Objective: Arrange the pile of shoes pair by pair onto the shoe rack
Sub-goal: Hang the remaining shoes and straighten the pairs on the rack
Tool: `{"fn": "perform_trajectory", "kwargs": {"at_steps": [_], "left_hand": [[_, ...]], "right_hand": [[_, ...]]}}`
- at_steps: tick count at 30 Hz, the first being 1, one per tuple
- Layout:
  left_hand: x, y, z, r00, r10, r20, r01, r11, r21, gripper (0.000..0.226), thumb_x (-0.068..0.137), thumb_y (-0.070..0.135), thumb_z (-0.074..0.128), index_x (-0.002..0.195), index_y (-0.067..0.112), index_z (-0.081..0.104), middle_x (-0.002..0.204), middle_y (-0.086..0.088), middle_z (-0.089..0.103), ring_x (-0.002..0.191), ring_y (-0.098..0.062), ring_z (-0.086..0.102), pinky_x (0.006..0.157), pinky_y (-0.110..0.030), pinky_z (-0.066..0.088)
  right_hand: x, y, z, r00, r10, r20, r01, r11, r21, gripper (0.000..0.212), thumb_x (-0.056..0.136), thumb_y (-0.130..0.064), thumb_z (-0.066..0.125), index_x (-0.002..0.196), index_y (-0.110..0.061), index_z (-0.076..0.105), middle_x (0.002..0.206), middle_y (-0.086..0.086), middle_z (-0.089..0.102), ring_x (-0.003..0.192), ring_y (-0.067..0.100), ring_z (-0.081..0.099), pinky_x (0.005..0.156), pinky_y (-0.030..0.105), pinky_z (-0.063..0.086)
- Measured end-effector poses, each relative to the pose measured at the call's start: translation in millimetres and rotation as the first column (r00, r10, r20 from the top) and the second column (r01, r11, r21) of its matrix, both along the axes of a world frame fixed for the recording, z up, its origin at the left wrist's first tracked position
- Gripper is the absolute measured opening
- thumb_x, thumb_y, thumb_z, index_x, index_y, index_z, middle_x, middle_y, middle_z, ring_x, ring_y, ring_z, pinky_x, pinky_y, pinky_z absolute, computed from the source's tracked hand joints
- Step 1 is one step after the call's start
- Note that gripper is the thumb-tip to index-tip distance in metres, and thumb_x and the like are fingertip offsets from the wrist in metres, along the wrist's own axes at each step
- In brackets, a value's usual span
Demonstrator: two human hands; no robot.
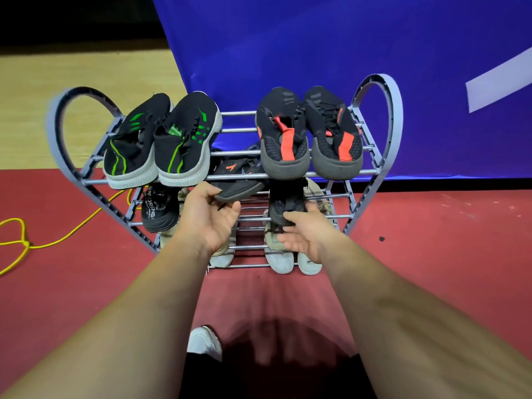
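Note:
A grey tiered shoe rack (374, 116) stands ahead on the red floor. Its top tier carries a black-and-green pair (161, 139) on the left and a black-and-red pair (311, 133) on the right. My left hand (210, 217) grips the heel of a black shoe with orange marks (239, 177) under the top tier. My right hand (305, 231) holds the heel of a second dark shoe (285, 205) at the middle tier. A black shoe with white lettering (157, 208) rests on the middle tier at left. Beige shoes (279, 254) lie on the bottom tier.
A blue banner (316, 47) hangs right behind the rack. A yellow cord (57, 240) runs over the floor at left. A white shoe on a foot (204, 341) shows near the bottom of the view, beside dark clothing.

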State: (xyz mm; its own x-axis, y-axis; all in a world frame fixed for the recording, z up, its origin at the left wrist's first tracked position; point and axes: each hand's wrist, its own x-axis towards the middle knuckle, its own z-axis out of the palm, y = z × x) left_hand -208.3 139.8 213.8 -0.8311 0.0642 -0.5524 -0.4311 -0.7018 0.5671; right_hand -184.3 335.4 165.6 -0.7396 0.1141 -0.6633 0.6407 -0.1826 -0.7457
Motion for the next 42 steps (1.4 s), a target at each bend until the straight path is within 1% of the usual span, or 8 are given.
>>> {"fn": "perform_trajectory", "kwargs": {"at_steps": [6, 12, 17, 22, 24, 27, 36, 42], "left_hand": [[1, 10, -6, 1.0, -0.018, -0.008, 0.018, 1.0, -0.006, 0.02, 0.082, 0.024, 0.052, 0.1, 0.017, 0.06, 0.097, -0.001, 0.063, 0.066, -0.013, 0.051, 0.045, -0.02, 0.031], [3, 17, -10, 0.99, 0.1, 0.102, -0.102, 0.995, 0.012, 0.016, 0.079, 0.026, 0.056, 0.094, 0.019, 0.058, 0.104, 0.0, 0.066, 0.065, -0.015, 0.054, 0.049, -0.02, 0.027], [10, 21, -14, 0.993, 0.041, 0.111, -0.043, 0.999, 0.013, 0.042, 0.076, 0.025, 0.057, 0.112, 0.01, 0.07, 0.124, -0.008, 0.073, 0.114, -0.029, 0.07, 0.104, -0.032, 0.048], [15, 30, -9, 0.992, -0.042, 0.115, 0.049, 0.997, -0.052, 0.037, 0.085, 0.026, 0.049, 0.115, 0.01, 0.066, 0.09, -0.007, 0.073, 0.057, -0.022, 0.066, 0.044, -0.02, 0.047], [11, 36, -10, 0.998, -0.005, 0.067, 0.011, 0.996, -0.086, 0.043, 0.088, 0.032, 0.056, 0.123, 0.008, 0.066, 0.115, -0.012, 0.075, 0.089, -0.027, 0.075, 0.072, -0.034, 0.063], [4, 43, -13, 0.996, 0.091, 0.023, -0.09, 0.995, -0.044, 0.062, 0.097, 0.055, 0.05, 0.139, 0.01, 0.058, 0.133, -0.011, 0.066, 0.119, -0.027, 0.067, 0.106, -0.04, 0.049], [4, 76, -22, 1.0, 0.007, 0.024, 0.0, 0.962, -0.275, 0.048, 0.103, 0.055, 0.041, 0.105, 0.015, 0.066, 0.114, -0.003, 0.064, 0.113, -0.02, 0.057, 0.097, -0.035, 0.048], [5, 88, -32, 0.994, -0.08, 0.076, 0.108, 0.852, -0.512, 0.022, 0.1, 0.034, 0.055, 0.116, 0.022, 0.065, 0.105, 0.011, 0.061, 0.087, -0.007, 0.056, 0.081, -0.032, 0.043]], "right_hand": [[3, 51, 1, 0.994, -0.033, 0.099, 0.019, 0.989, 0.144, 0.03, 0.105, -0.017, 0.045, 0.131, -0.013, 0.058, 0.107, 0.009, 0.068, 0.076, 0.025, 0.074, 0.057, 0.033, 0.059], [6, 87, 17, 0.968, -0.248, 0.051, 0.252, 0.935, -0.249, 0.054, 0.109, -0.052, 0.033, 0.131, -0.008, 0.054, 0.121, 0.019, 0.069, 0.093, 0.035, 0.072, 0.07, 0.043, 0.056], [9, 100, 19, 0.98, -0.2, 0.019, 0.192, 0.908, -0.373, 0.064, 0.101, -0.067, 0.038, 0.126, -0.015, 0.067, 0.106, 0.008, 0.078, 0.077, 0.025, 0.075, 0.066, 0.033, 0.056], [14, 105, 23, 0.996, -0.087, 0.027, 0.091, 0.928, -0.362, 0.04, 0.092, -0.054, 0.063, 0.103, -0.018, 0.074, 0.089, 0.007, 0.076, 0.056, 0.023, 0.062, 0.051, 0.022, 0.044], [16, 106, 23, 0.993, -0.114, 0.035, 0.119, 0.931, -0.345, 0.031, 0.093, -0.041, 0.064, 0.105, -0.013, 0.072, 0.088, 0.01, 0.076, 0.054, 0.025, 0.066, 0.044, 0.022, 0.05], [16, 102, 22, 0.969, -0.248, 0.019, 0.238, 0.903, -0.359, 0.029, 0.093, -0.027, 0.06, 0.114, -0.01, 0.069, 0.1, 0.014, 0.078, 0.065, 0.029, 0.07, 0.045, 0.023, 0.05], [8, 80, 29, 0.812, -0.579, 0.068, 0.504, 0.639, -0.581, 0.024, 0.101, -0.012, 0.058, 0.121, -0.001, 0.065, 0.114, 0.019, 0.075, 0.105, 0.034, 0.072, 0.093, 0.048, 0.058], [-2, 69, 31, 0.761, -0.644, 0.078, 0.539, 0.561, -0.628, 0.02, 0.101, -0.005, 0.059, 0.119, 0.002, 0.066, 0.119, 0.02, 0.074, 0.112, 0.033, 0.071, 0.108, 0.05, 0.05]]}}
